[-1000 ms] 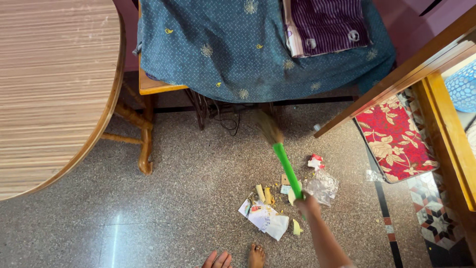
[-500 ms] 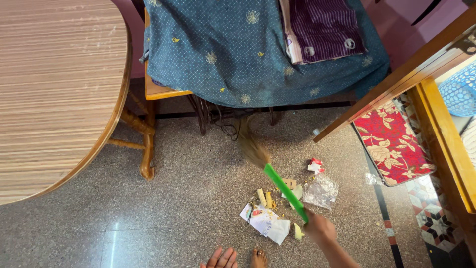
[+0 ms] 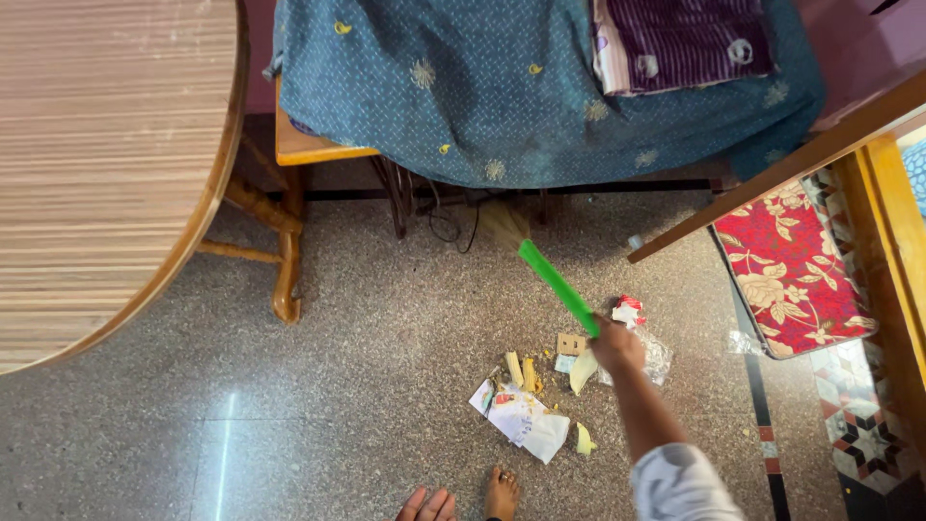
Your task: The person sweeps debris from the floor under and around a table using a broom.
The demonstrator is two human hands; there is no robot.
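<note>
**A:** Your right hand (image 3: 615,345) has its fingers clenched around the near end of the broom (image 3: 555,280), on its green handle. The handle slants away to the far left, so the straw bristles reach the floor (image 3: 367,347) just under the edge of the blue cloth (image 3: 502,87), beside the dark cables there. Held low and slanted like that, the head can get under the furniture.

**B:** And my left hand?

**A:** Only some fingertips (image 3: 424,504) show at the near edge, next to your bare foot (image 3: 500,494). I cannot tell whether that hand is closed or loose; it holds nothing that I can see.

**B:** Where is the litter?

**A:** It lies in a loose heap (image 3: 540,405) on the floor just left of your right hand: torn paper, yellowish peel, a bit of cardboard, with a clear plastic bag (image 3: 656,352) and a red-and-white wrapper (image 3: 629,311) to the right.

**B:** Any dustpan or bin?

**A:** None in view. The round tabletop (image 3: 106,164) at far left is bare wood.
</note>
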